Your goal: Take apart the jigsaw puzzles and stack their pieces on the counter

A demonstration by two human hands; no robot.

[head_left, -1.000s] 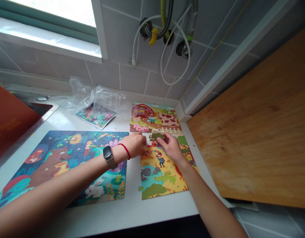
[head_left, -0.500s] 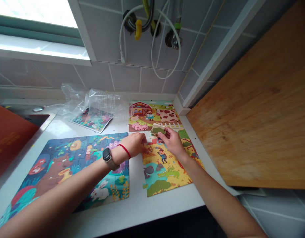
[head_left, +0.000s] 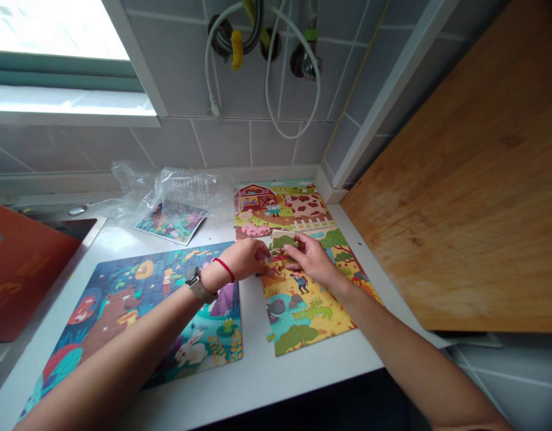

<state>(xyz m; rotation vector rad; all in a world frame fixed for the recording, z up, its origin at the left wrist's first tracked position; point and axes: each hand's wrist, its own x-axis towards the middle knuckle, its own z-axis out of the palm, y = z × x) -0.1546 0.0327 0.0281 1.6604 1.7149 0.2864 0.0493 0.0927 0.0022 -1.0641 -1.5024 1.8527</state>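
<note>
A small stack of jigsaw puzzle pieces [head_left: 281,240], green on top, is pinched in my right hand [head_left: 315,258] above the animal puzzle. My left hand [head_left: 245,258] has its fingers curled down at the upper left edge of the yellow savanna part [head_left: 312,326], beside the stack. Whatever its fingertips hold or press is hidden. Above the savanna part lies a farm scene [head_left: 298,209] with a barn and a cow. The forearms cover parts of both puzzles.
Left of my hands lies an assembled blue forest puzzle [head_left: 118,293]. Behind it are a picture card [head_left: 172,226] and a clear plastic bag [head_left: 186,182]. An orange box [head_left: 20,275] stands far left. A wooden board [head_left: 473,197] rises at right; pipes and a white cable [head_left: 318,90] hang on the wall.
My view has shifted slightly. The stack in my right hand has come a little closer to my left fingers, which stay curled at the puzzle's edge.
</note>
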